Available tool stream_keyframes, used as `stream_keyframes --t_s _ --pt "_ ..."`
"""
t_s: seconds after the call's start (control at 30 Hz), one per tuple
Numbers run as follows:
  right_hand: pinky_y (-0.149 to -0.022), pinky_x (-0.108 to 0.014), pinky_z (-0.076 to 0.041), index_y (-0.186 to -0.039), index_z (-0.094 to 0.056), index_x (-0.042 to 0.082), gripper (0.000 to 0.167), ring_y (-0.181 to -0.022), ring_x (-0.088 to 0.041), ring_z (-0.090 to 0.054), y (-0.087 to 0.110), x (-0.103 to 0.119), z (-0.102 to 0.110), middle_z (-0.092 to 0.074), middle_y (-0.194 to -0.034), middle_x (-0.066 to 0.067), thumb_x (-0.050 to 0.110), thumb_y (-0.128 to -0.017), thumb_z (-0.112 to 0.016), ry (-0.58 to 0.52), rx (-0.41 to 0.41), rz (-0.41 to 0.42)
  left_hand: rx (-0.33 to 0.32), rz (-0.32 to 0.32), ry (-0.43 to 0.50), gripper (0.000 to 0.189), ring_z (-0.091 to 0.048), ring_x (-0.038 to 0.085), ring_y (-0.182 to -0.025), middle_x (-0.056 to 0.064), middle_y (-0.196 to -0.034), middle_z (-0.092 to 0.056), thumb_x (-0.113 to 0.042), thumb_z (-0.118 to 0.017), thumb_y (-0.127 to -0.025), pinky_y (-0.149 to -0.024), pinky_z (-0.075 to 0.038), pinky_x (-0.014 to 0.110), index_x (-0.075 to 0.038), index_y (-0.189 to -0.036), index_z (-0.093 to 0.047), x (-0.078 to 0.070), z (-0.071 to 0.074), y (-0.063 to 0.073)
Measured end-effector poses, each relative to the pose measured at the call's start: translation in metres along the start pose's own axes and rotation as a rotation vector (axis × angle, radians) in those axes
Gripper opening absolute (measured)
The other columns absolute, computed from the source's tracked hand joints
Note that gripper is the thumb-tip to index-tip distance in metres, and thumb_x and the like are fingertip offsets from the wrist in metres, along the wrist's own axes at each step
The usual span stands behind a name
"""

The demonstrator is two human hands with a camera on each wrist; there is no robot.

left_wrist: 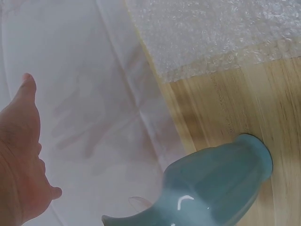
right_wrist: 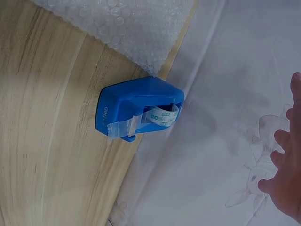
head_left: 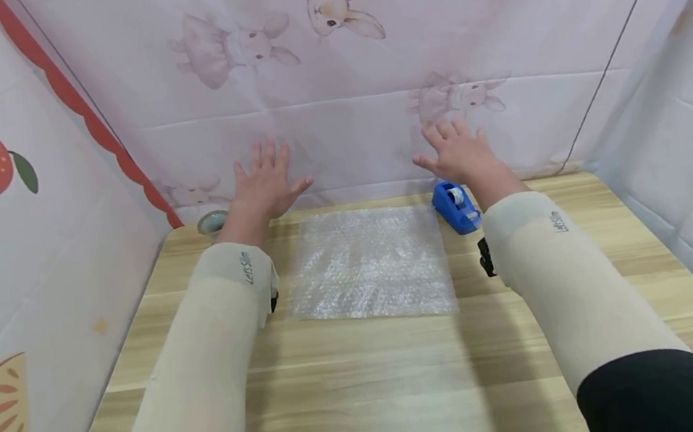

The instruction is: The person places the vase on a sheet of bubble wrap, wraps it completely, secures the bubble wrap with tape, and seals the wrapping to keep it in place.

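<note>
My left hand [head_left: 265, 183] is held out with spread fingers above the table's back edge, holding nothing. Below and behind it stands a glossy blue-green vase [left_wrist: 211, 181], mostly hidden by the wrist in the head view. My right hand [head_left: 459, 151] is likewise stretched out, fingers apart and no object in it. Just under that hand sits a blue tape dispenser [right_wrist: 136, 103] with a roll of clear tape and a loose strip at its cutter. Between the arms, a sheet of bubble wrap [head_left: 372, 263] lies flat on the table.
The light wood table [head_left: 371, 402] meets a pink rabbit-print cloth [head_left: 335, 130] along its back edge. Fruit-print cloth walls stand on the left [head_left: 85, 279] and on the right [head_left: 672, 144].
</note>
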State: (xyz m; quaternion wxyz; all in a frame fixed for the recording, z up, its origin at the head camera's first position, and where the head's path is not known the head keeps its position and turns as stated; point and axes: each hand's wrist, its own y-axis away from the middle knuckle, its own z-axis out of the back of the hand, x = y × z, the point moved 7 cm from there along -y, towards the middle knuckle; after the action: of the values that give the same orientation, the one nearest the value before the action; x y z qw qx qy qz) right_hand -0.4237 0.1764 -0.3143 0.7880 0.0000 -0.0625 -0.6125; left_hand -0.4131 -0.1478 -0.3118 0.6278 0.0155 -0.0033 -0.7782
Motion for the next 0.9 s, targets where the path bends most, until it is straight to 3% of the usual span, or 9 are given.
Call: stream_keyframes --t_s 0.53,0.9 --pt "-0.112 -0.072 0.001 -0.159 0.002 0.022 0.078 -0.151 -0.04 0.007 -0.006 0.012 -0.004 0.006 -0.165 -0.014 0.066 -0.099 -0.024 -0.01 0.02 0.025 -0.005 0.012 -0.003 0.086 0.013 0.036 -0.151 0.015 -0.165 0.01 -0.065 -0.03 -0.099 -0.114 -0.001 0.069 -0.013 -0.159 0.004 0.007 0.001 0.006" --pt "-0.113 -0.07 -0.001 -0.16 -0.005 0.019 0.079 -0.151 -0.042 0.001 -0.015 0.023 -0.027 -0.004 -0.165 -0.016 0.065 -0.099 -0.027 -0.024 0.014 0.09 -0.054 0.01 -0.022 0.088 0.005 0.035 -0.152 0.016 -0.165 0.004 -0.065 -0.033 -0.098 -0.116 -0.008 0.065 -0.01 -0.159 0.0 -0.01 -0.009 0.007"
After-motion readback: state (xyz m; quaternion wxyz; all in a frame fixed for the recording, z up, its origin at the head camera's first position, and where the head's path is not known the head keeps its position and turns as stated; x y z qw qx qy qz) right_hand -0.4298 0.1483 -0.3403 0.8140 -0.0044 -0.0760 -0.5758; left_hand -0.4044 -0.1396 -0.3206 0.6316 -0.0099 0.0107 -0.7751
